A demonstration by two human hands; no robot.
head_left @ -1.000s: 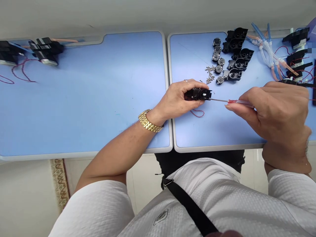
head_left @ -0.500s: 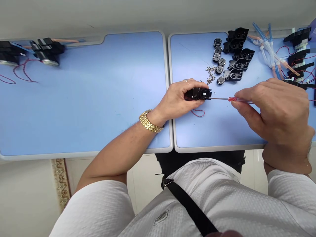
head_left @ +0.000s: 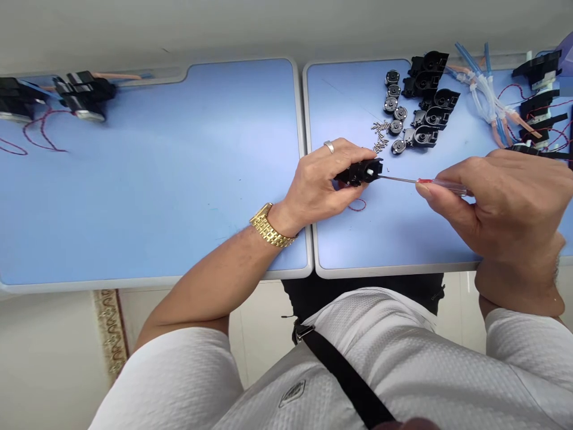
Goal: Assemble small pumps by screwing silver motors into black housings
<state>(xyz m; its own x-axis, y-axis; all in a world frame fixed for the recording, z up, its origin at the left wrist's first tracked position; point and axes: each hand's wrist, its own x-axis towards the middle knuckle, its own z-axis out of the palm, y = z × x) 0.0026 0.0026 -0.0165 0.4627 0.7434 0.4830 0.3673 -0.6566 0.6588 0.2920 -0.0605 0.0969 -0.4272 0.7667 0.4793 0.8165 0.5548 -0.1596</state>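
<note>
Between the thumb and fingers of my left hand [head_left: 320, 179] is a black plastic housing [head_left: 356, 174] with a small white shaft on its face. A red twisted wire [head_left: 358, 206] loops out below it onto the table. My right hand [head_left: 510, 203] pinches the clear and red handle of a screwdriver [head_left: 400, 180], which lies nearly level. Its thin metal shank points left, and the tip meets the right part of the housing near the white shaft. Whether the tip sits in a screw is too small to tell.
Beyond my hands lie loose screws [head_left: 380, 143], several round black parts [head_left: 391, 104] and several black casings [head_left: 425, 137]. Clear, blue and orange tubes [head_left: 487, 98] and wired black assemblies [head_left: 537, 113] are at the far right. More assemblies [head_left: 85, 95] stand far left. A seam [head_left: 308, 149] divides the two blue tabletops.
The housing has tilted in my left hand, and the screwdriver now slopes slightly, its handle lower than its tip. My right hand has shifted a little and turned around the handle.
</note>
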